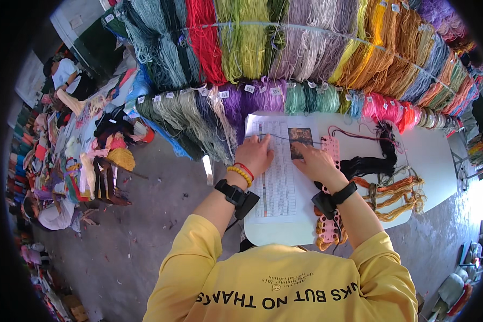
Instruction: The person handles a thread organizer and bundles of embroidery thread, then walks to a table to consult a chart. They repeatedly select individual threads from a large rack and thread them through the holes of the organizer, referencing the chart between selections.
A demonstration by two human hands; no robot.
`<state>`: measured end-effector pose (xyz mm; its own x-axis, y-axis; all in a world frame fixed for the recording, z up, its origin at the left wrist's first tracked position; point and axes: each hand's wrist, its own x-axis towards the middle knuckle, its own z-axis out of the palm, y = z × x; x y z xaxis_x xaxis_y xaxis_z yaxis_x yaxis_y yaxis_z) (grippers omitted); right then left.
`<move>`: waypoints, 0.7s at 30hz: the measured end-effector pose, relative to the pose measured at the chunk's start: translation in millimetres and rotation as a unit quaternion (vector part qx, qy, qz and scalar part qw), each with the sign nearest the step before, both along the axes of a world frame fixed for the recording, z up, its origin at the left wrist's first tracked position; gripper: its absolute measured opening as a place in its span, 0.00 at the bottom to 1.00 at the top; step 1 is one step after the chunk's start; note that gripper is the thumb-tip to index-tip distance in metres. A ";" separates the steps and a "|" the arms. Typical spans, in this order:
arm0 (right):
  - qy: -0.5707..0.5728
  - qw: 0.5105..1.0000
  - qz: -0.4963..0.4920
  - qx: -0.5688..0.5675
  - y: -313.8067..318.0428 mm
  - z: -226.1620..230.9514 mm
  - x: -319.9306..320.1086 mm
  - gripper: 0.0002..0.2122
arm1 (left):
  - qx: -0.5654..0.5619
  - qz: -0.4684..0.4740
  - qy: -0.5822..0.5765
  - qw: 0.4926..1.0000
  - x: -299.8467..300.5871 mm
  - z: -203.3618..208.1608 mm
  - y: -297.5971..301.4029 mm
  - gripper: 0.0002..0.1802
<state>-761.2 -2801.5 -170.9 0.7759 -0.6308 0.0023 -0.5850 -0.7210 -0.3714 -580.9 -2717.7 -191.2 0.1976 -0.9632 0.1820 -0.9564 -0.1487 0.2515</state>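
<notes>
A printed sheet (273, 201) with a table of rows and a small dark picture (300, 135) lies on the white table in front of me. My left hand (254, 155) rests on its upper left, fingers stretched out and thumb apart. A blue-grey thread (290, 138) runs across the paper from near those fingertips to a pink holed thread card (330, 147). Over the picture's lower part is my right hand (319, 165), fingers apart, the nearest to the card. Its wrist and forearm hide the card's middle; the lower end carries brown thread.
Black thread (366, 165), dark red strands (359, 134) and orange-brown skeins (397, 196) lie on the table (434, 161) at right. Tagged yarn hanks (247, 43) hang across the far side. At left, people (67, 72) sit by a long table heaped with colourful yarn (121, 158).
</notes>
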 end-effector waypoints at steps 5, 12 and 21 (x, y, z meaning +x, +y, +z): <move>-0.043 0.994 0.021 0.096 -19.0 36.1 -13.7 0.16 | 0.027 0.006 -0.002 1.000 -4.2 -4.1 5.0 0.24; -0.394 0.901 -0.016 0.182 -57.5 160.5 -14.5 0.09 | 0.009 0.000 0.010 1.000 -7.0 -5.1 21.4 0.23; -0.557 0.829 0.026 0.042 -110.2 290.3 0.1 0.06 | 0.033 0.004 -0.006 0.999 -2.2 -11.7 9.2 0.24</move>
